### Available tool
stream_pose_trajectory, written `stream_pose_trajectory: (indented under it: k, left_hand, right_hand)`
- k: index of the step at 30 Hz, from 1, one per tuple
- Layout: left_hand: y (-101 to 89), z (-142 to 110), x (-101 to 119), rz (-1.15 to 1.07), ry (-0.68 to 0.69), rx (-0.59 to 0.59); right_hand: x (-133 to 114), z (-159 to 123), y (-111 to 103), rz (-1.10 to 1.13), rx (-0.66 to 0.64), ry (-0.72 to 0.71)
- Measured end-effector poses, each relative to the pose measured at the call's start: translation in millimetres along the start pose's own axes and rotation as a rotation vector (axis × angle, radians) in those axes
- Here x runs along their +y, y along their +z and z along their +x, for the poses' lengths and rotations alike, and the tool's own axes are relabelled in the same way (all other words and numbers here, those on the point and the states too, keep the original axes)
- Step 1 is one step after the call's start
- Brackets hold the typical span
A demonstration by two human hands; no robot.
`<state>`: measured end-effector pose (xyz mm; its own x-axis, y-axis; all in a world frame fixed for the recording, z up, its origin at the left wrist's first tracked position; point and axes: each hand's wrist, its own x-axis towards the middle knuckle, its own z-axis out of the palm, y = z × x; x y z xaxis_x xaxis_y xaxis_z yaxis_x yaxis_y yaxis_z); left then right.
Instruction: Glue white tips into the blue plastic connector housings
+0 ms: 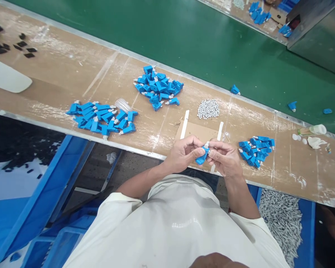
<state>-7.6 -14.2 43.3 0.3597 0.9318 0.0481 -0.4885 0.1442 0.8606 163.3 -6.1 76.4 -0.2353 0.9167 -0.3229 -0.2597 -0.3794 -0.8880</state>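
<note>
In front of my chest, over the bench's near edge, I hold a blue plastic part with a white tip point(201, 156). My left hand point(184, 152) pinches it between thumb and fingers. From the other side my right hand point(225, 156) is closed against it, thumb and fingertips by the white tip; any small piece between them is hidden. Under my hands lies a cardboard sheet point(199, 130) with white strips at its sides. Just beyond it is a heap of small grey pieces point(208, 109). To the right of my right hand sits a pile of similar blue parts point(256, 150).
More blue parts lie in a far pile point(159, 86) and a left pile point(102, 118), beside a clear plastic cup point(123, 105). A green belt point(167, 33) with a few blue parts runs behind. A bottle point(312, 130) lies right. Below stands a bin of grey pieces point(280, 219).
</note>
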Motion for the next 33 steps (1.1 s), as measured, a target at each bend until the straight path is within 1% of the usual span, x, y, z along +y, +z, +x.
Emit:
stream_pose_trajectory:
  k: [6, 11, 13, 14, 15, 16, 17, 19, 20, 21, 22, 23, 25, 26, 28, 29, 30, 32, 33]
  left_hand:
    - [-0.2, 0.6, 0.0, 0.062, 0.049, -0.017]
    - [2.1, -2.2, -0.8, 0.071, 0.027, -0.026]
    - [-1.1, -1.0, 1.7, 0.109, 0.023, -0.036]
    - [-5.8, 1.8, 4.4, 0.154, 0.026, -0.039]
    - [-13.3, 6.6, 8.2, 0.224, 0.039, -0.023]
    - [-23.8, 13.6, 13.3, 0.327, 0.065, 0.018]
    - [-37.2, 22.7, 19.7, 0.456, 0.105, 0.088]
    - [-70.4, 45.4, 35.7, 0.773, 0.2, 0.309]
    - [-88.2, 57.2, 44.7, 0.93, 0.219, 0.418]
    - [-105.4, 68.1, 53.6, 1.061, 0.205, 0.507]
    - [-120.7, 77.0, 62.0, 1.165, 0.158, 0.56]
    - [-133.2, 83.3, 69.3, 1.244, 0.095, 0.582]
    - [-147.9, 86.1, 78.9, 1.307, 0.021, 0.638]
    - [-149.9, 82.9, 80.8, 1.294, 0.028, 0.679]
    - [-145.1, 70.0, 78.4, 1.21, 0.108, 0.763]
    - [-139.6, 61.7, 74.5, 1.159, 0.152, 0.782]
    - [-133.0, 53.3, 69.1, 1.117, 0.181, 0.772]
    - [-118.5, 38.1, 54.9, 1.059, 0.203, 0.714]
    - [-111.1, 32.0, 46.9, 1.036, 0.204, 0.682]
  right_hand:
    - [3.8, 0.3, -4.8, 0.016, 0.012, -0.014]
    - [6.5, 1.9, -4.2, 0.005, 0.001, 0.012]
    - [4.7, 3.2, -3.5, -0.005, 0.022, 0.008]
    - [2.8, 3.6, -3.9, -0.013, 0.044, -0.008]
    - [0.5, 3.6, -5.1, -0.022, 0.071, -0.033]
    - [-2.2, 3.1, -7.2, -0.031, 0.096, -0.062]
    - [-4.9, 2.1, -10.1, -0.042, 0.117, -0.094]
    - [-9.0, -1.7, -18.1, -0.074, 0.136, -0.139]
    - [-10.1, -4.5, -22.7, -0.094, 0.131, -0.147]
    - [-10.6, -7.6, -27.5, -0.116, 0.122, -0.149]
    - [-10.7, -10.9, -32.4, -0.135, 0.112, -0.148]
    - [-10.7, -13.9, -37.5, -0.154, 0.106, -0.148]
    - [-13.0, -17.0, -48.6, -0.204, 0.108, -0.157]
    - [-16.1, -15.6, -54.7, -0.252, 0.121, -0.168]
    - [-27.7, -2.3, -68.1, -0.423, 0.187, -0.217]
    - [-36.2, 10.6, -75.3, -0.54, 0.241, -0.255]
    - [-45.9, 28.1, -82.4, -0.672, 0.308, -0.3]
    - [-67.1, 74.2, -95.7, -0.934, 0.452, -0.395]
    - [-77.2, 101.0, -101.2, -1.055, 0.505, -0.398]
